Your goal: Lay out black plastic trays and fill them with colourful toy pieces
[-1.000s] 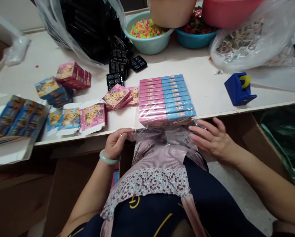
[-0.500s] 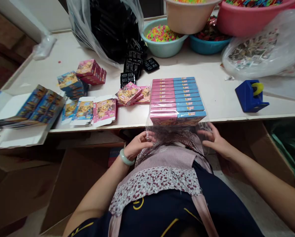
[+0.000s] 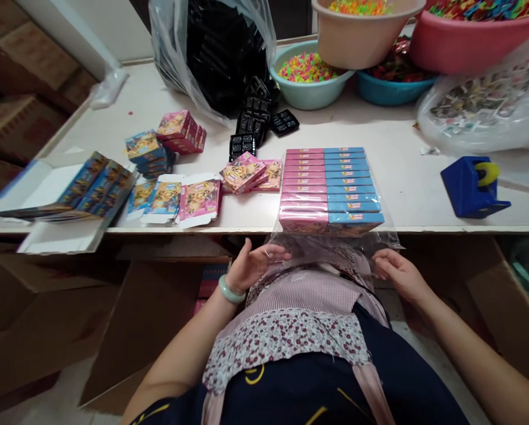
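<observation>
The white counter (image 3: 410,198) spans the view, with an open cardboard box (image 3: 147,316) below its front edge on the left. At the back stands a clear sack (image 3: 167,56) spilling black plastic trays. To its right are a pink basin (image 3: 465,47) and a peach basin (image 3: 364,44), set above a pale green bowl (image 3: 308,94) of bright small pieces and a blue bowl (image 3: 392,90). Blue-printed card packaging (image 3: 87,195) juts over the counter's front edge at far left.

In the middle, at the front edge, lies a clear bag (image 3: 390,239) around two side-by-side rows of slim boxes (image 3: 326,189), pink on the left, blue on the right; its loose end hangs toward the person's apron.

The left hand (image 3: 259,262) is at that loose end, palm open, thumb raised well apart from the fingers. The right hand (image 3: 392,268) is at the other side of it, fingers curled and thumb close against them; whether it pinches the film cannot be told.

The blue tape dispenser (image 3: 470,189) sits right of the bag. Loose pink boxes (image 3: 243,173) lie just left of it, near a single black tray (image 3: 284,122).
</observation>
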`<state>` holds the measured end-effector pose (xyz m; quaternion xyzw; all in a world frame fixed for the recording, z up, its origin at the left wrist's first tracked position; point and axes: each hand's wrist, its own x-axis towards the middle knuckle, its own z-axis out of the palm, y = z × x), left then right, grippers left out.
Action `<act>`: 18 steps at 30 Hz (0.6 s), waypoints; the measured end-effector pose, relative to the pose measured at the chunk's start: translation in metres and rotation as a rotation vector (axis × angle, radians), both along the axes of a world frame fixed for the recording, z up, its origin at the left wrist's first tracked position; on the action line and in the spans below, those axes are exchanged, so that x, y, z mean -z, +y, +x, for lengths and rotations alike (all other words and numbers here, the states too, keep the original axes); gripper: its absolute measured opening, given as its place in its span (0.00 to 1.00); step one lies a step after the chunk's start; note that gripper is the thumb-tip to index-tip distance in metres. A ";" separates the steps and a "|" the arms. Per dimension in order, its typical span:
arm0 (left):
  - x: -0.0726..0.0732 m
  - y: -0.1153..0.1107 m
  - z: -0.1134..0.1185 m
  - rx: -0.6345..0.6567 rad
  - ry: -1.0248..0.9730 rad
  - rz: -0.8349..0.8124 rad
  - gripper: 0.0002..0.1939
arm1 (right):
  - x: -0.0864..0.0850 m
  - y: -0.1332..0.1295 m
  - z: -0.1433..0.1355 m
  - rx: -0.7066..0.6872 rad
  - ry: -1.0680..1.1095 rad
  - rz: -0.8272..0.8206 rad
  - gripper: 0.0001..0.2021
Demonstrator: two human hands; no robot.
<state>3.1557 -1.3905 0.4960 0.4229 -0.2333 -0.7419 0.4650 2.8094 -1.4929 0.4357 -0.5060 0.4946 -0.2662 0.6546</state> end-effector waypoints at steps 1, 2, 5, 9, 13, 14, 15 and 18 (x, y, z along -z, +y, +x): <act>-0.001 0.002 -0.002 0.012 -0.037 -0.005 0.37 | 0.001 0.000 -0.002 -0.015 0.010 0.006 0.20; -0.001 0.003 -0.004 0.023 -0.104 -0.010 0.34 | 0.002 -0.001 -0.004 -0.030 0.029 0.012 0.21; 0.008 0.004 -0.008 -0.007 -0.363 0.027 0.21 | 0.003 -0.007 -0.006 -0.092 0.132 0.004 0.22; 0.035 -0.012 0.008 -0.121 -0.655 -0.028 0.17 | 0.001 -0.024 -0.005 -0.222 0.191 -0.156 0.24; 0.058 -0.035 0.034 0.009 -0.633 -0.246 0.16 | 0.002 -0.040 0.000 -0.317 0.110 -0.146 0.24; 0.062 -0.038 0.037 0.047 -0.579 -0.275 0.15 | 0.005 -0.040 0.003 -0.314 0.061 -0.107 0.23; 0.065 -0.041 0.039 0.067 -0.521 -0.292 0.15 | 0.007 -0.039 0.006 -0.292 0.000 -0.075 0.23; 0.069 -0.042 0.035 0.015 -0.376 -0.303 0.13 | 0.015 -0.031 0.017 -0.140 -0.169 -0.063 0.23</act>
